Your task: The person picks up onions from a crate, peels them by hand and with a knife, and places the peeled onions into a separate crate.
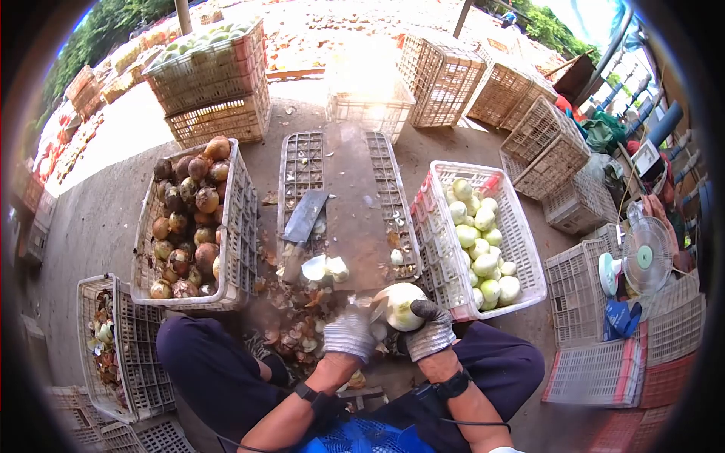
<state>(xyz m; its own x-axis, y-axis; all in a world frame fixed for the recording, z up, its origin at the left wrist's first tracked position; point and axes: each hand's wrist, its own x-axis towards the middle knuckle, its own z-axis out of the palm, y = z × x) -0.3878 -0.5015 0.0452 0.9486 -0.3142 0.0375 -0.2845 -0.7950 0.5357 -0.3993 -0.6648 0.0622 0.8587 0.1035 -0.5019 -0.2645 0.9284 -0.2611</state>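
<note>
My right hand (432,332), in a grey-and-white glove with dark fingertips, grips a large onion (402,306) whose pale flesh is mostly bare. Beside it, my left hand (350,334) wears a similar glove and is smeared by motion, its fingers closed at a strip of tan onion skin (380,297) along the onion's left side. A cleaver (306,216) lies on the slatted crate top left of the wooden board (351,211), its handle toward me. White onion pieces (325,268) sit near that handle. Loose skins (298,332) litter the ground between my knees.
To the left stands a crate (240,204) of unpeeled onions, and to the right a crate (529,234) of peeled ones. A smaller crate (140,370) with scraps is at lower left. Stacked crates (445,79) line the back; a fan (647,257) stands at right.
</note>
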